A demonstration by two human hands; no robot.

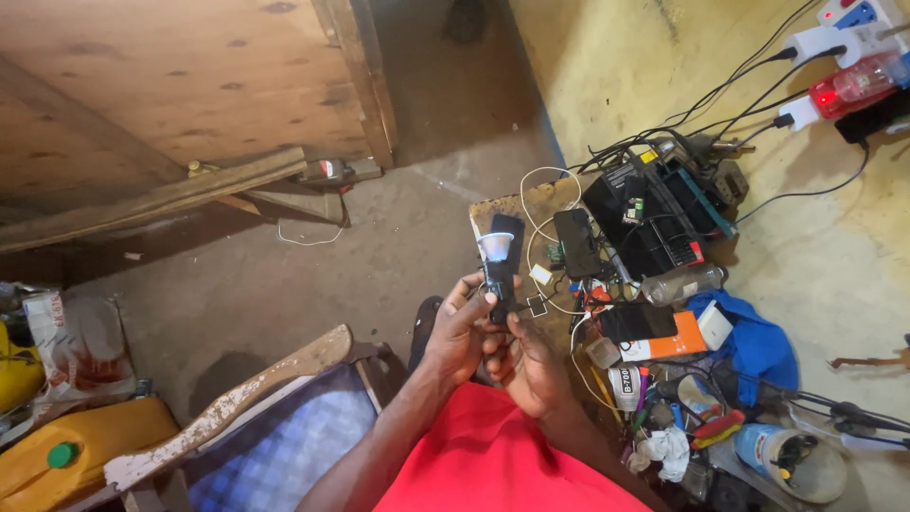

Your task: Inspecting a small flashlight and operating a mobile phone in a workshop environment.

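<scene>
At far left a yellow jerrycan (90, 446) sits on the floor beside a worn wooden plank (227, 406). The left hand (460, 332) has its fingers wrapped around a small black torch (498, 270), held upright above the knees, lens up. The right hand (529, 365) pinches its base; a firm, steady left-hand grip seems best, clear of the phones (576, 242) on the cluttered surface (531, 201).
</scene>
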